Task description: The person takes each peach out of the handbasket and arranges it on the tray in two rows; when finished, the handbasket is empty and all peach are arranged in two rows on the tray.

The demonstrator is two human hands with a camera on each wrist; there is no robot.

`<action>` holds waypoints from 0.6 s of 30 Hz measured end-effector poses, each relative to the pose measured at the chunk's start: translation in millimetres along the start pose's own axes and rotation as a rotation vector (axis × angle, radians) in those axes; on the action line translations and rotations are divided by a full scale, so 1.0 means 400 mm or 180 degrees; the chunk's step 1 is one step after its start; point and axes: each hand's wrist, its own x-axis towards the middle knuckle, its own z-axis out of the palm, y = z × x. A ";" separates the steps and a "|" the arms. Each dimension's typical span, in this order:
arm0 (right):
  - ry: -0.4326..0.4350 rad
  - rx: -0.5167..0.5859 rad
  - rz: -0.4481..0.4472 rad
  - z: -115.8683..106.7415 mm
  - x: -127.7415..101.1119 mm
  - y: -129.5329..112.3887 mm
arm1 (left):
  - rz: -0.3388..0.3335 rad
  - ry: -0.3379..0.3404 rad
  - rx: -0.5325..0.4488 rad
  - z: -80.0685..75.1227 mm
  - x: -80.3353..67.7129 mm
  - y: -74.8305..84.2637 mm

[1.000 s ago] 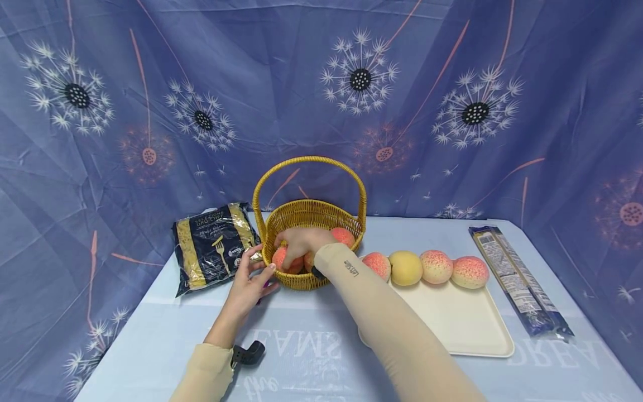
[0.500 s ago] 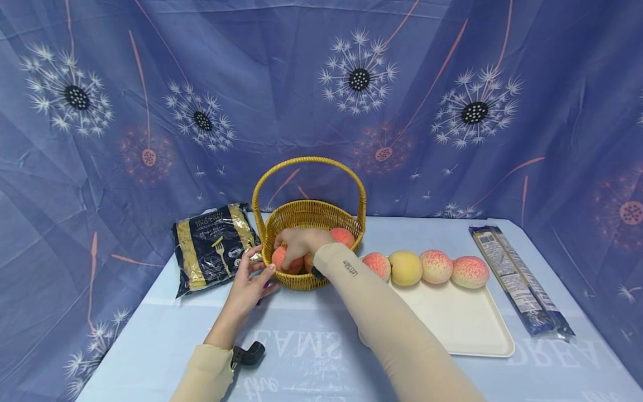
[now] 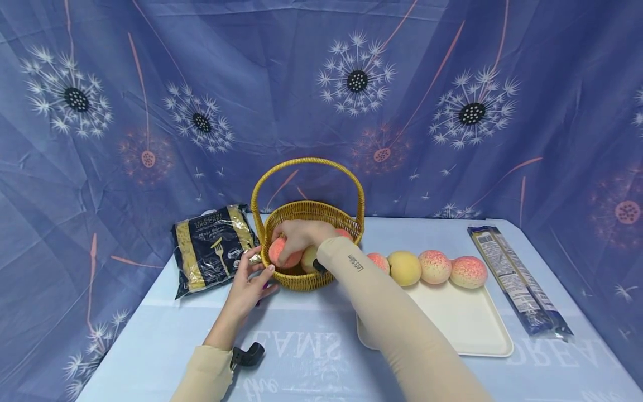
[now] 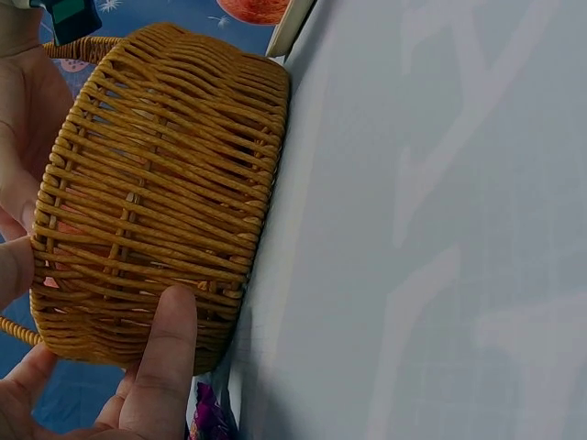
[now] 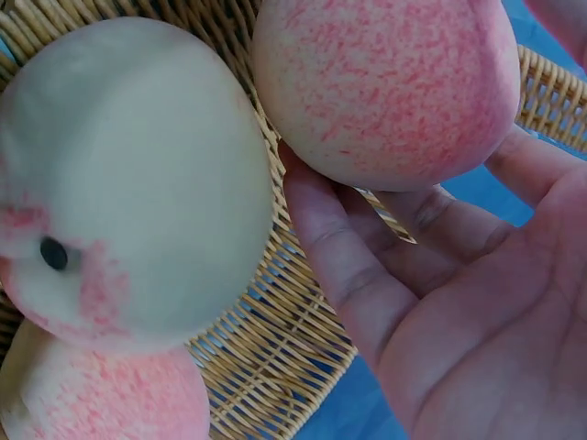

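Right hand: the right hand reaches into the wicker basket from above, fingers curled round a pink peach; the right-wrist view shows the fruit seated against the fingers.
Left hand: the left hand rests on the outer wall of the basket, thumb pressed flat on the weave, fingers straight and gripping nothing.
Held peach: at the near-left rim of the basket, raised above the fruit beside it; whether it is fully clear of the rim cannot be told.
Basket contents: a pale peach just beside the held one, a pink one below it.
Receiving area: cream tray on the desk to the right of the basket, with four peaches in a row along its far edge.
Handle: the arch stands over the opening.
Recommended practice: in the inspector's judgement, the fruit should come up on the near side of the arch, the grip kept broad and not tightened, and the left hand kept on the wall so the light basket does not tip or slide.
Risk: brushing the pale neighbour may roll it.
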 end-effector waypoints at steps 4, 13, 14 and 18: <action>0.0078 -0.0123 0.0026 -0.012 -0.012 -0.006 | 0.0002 -0.0013 0.0019 0.001 -0.001 -0.001; 0.0132 -0.0087 -0.0048 -0.057 -0.053 -0.012 | 0.0005 0.0036 0.0010 0.005 0.001 -0.004; 0.0152 -0.0094 -0.0055 -0.062 -0.059 -0.011 | 0.0012 0.0041 0.0014 0.006 0.001 -0.004; 0.0261 -0.0133 -0.0148 -0.082 -0.083 -0.006 | 0.0011 0.0054 0.0029 0.007 0.000 -0.004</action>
